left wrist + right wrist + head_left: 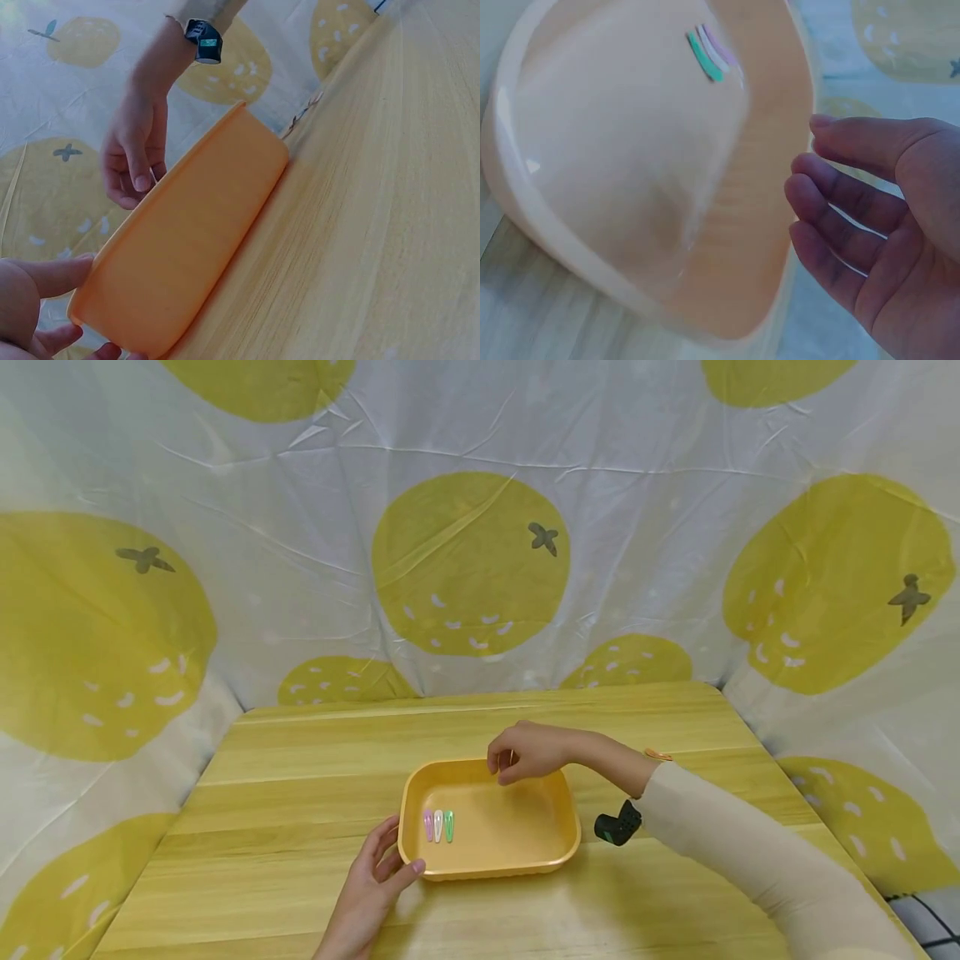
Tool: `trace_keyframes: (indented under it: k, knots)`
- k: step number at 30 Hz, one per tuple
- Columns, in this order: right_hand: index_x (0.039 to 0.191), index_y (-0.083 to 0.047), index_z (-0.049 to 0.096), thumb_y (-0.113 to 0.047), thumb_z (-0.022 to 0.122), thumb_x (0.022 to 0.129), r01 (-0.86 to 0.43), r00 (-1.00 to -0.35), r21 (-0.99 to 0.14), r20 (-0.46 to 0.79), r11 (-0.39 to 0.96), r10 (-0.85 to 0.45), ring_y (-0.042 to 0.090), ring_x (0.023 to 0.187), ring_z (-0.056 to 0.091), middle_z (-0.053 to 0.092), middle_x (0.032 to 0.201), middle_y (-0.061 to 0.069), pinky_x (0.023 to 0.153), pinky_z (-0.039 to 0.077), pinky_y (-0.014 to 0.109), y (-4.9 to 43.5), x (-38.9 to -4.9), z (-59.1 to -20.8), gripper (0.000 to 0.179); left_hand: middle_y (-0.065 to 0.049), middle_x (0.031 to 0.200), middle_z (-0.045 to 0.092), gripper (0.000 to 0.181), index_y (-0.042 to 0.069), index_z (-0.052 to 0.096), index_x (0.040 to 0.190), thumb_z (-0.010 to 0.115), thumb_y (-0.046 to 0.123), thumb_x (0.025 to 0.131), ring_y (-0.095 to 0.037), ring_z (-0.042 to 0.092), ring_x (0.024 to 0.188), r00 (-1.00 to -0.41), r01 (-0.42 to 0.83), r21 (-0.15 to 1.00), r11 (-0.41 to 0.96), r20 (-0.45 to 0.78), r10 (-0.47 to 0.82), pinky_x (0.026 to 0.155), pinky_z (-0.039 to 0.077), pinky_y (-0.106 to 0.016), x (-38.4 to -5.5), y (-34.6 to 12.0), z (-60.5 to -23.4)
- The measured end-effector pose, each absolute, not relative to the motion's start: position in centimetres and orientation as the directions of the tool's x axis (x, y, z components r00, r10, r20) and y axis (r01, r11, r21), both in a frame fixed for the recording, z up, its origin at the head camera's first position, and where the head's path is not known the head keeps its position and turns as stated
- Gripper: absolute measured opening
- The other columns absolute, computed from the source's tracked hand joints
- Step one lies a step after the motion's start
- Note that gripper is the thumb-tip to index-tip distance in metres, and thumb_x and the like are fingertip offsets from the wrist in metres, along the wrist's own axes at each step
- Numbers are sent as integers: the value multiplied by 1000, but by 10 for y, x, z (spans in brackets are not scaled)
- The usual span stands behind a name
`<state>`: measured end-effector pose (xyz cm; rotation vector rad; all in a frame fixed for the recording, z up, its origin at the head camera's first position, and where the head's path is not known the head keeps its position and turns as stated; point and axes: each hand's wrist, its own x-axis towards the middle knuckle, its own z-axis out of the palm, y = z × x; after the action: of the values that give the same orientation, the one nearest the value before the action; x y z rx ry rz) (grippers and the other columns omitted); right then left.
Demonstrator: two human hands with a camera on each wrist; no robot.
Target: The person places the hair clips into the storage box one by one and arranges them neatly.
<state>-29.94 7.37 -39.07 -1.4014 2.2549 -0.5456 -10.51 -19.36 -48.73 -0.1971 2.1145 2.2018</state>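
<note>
A shallow orange plastic basin (517,865) stands on the table. Inside it, near the left end, lie three snap hair clips side by side: a pink one (428,826), a white one (438,827) and a green one (449,827). My left hand (375,868) grips the basin's left end, thumb at the rim and fingers against the outer wall. Over the far rim hovers my right hand (534,750), its fingers loosely bent. Nothing shows between that thumb and fingers (829,236) in the right wrist view.
An orange hair clip (657,754) lies on the wooden table (300,793), just beyond the right forearm. A black device (618,823) is strapped at the right wrist. Behind and beside the table hangs a white curtain (300,560) with yellow fruit prints.
</note>
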Motion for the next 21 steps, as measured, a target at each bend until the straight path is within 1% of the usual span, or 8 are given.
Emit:
trace_keyframes:
  k: [11, 21]
  knots:
    - [109, -4, 72, -14, 71, 100, -707, -449, -550, -135, 444, -883, 8, 90, 65, 68, 97, -9, 81, 55, 29, 108, -306, -391, 13, -23, 157, 37, 80, 6, 32, 157, 79, 7, 92, -46, 42, 141, -989, -141, 990, -23, -142, -36, 107, 46, -51, -105, -194, -487]
    - [106, -6, 71, -12, 71, 100, -669, -499, -578, -118, 468, -859, 8, 87, 65, 67, 94, -9, 79, 56, 30, 141, -308, -390, 9, -22, 157, 38, 81, 6, 32, 157, 79, 8, 92, -46, 42, 141, -989, -145, 989, -24, -146, -34, 106, 47, -49, -105, -194, -487]
